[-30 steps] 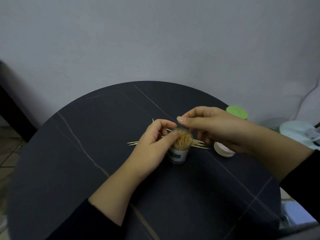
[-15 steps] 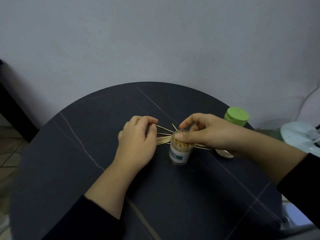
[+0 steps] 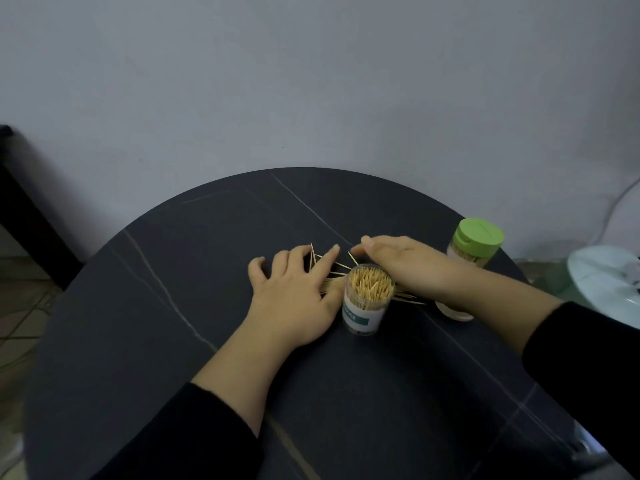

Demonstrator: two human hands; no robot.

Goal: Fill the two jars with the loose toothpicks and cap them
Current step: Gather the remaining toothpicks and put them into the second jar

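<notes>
We count two jars: the open jar (image 3: 367,299) stands upright mid-table, packed with toothpicks, and the capped jar (image 3: 474,244) sits near the right rim. There are two caps, a green one on that jar and a white cap (image 3: 453,311) lying under our right wrist. Loose toothpicks (image 3: 329,268) fan out just behind the open jar, too overlapped to count. Our left hand (image 3: 294,296) presses on them with its fingers spread; our right hand (image 3: 405,265) lies flat, fingers straight and together. The widest stretch of table (image 3: 173,341) lies left of the hands and nearer us.
</notes>
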